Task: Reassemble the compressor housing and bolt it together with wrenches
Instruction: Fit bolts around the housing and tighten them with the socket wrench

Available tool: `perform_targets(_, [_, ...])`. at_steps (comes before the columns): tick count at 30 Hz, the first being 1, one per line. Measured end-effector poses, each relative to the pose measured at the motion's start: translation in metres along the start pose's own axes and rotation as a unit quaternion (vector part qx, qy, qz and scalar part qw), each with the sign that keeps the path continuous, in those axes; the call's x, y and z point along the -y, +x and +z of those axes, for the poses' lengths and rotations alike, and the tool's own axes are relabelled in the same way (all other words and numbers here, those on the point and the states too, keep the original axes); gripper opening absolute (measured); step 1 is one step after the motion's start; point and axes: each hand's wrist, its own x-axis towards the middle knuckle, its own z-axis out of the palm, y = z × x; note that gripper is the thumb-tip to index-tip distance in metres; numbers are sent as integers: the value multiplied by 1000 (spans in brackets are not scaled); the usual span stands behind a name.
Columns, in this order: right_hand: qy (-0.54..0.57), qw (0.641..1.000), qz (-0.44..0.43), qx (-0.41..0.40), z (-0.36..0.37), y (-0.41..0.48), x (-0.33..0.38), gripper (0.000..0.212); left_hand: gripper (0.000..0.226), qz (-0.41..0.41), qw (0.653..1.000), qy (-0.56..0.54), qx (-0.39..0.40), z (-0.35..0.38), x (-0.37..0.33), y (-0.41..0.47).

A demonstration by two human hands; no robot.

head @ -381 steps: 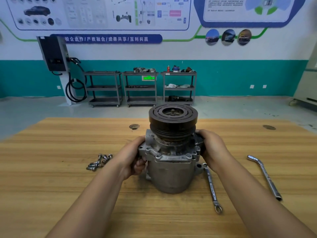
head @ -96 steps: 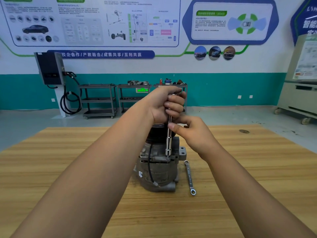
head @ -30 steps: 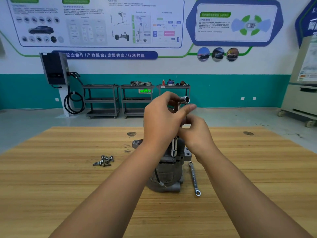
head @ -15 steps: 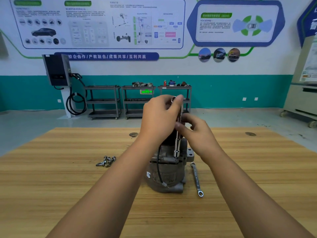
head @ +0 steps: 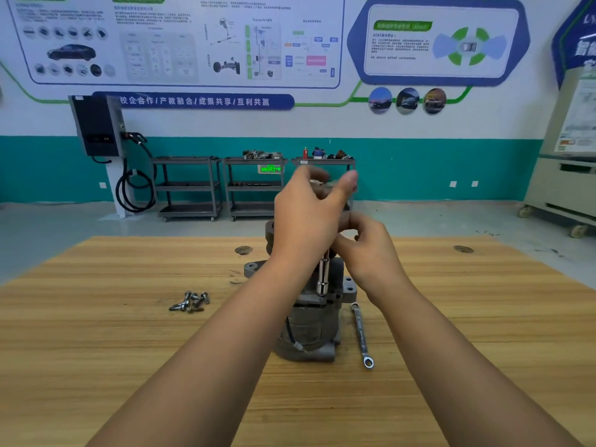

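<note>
We are turning the socket wrench (head: 323,279) on the compressor (head: 311,330) standing on the bench (head: 96,350), left hand (head: 308,221) gripping its top, right hand (head: 371,253) pinching its shaft, holding it plumb so the socket is seating squarely.

White wall (head: 322,124) with posters (head: 180,40) over a teal band (head: 419,169), grey shelf carts (head: 254,185), wall charger (head: 96,125), grey floor (head: 58,227), wooden table (head: 96,350)

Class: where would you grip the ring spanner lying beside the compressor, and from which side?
Pinch the spanner mid-shank across its long edges, coming from above and the right. It lies flat on the table, and the compressor crowds its left side, especially the far end.
</note>
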Motion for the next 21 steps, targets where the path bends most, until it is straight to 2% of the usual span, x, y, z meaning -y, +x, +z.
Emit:
perform_targets(3, [-1, 1000, 16, -17, 3, 1, 2, 18, 32, 49, 997, 56, 1, -2, -6, 3])
perform_targets(7, [-28, 999, 19, -34, 5, 1, 4, 3, 38, 98, 983, 155, 9, 1, -10, -3])
perform_targets(11, [-58, 997, 18, -46, 9, 1, 5, 12, 26, 97, 981, 166, -35, -2, -13, 0])
perform_targets(15, [-35, 998, -2, -48, 5, -1, 8, 14, 21, 75, 992, 93, -26, -10, -12, -9])
perform_targets(18, [-11, 999, -10, 33, 0, -3, 10, 12, 12, 10, 1000, -11, -12, -16, -9, -9])
perform_targets(21, [22, 993, -25, 116, -2, -6, 13, 15, 20, -99, 984, -148, 2, -15, -7, -3])
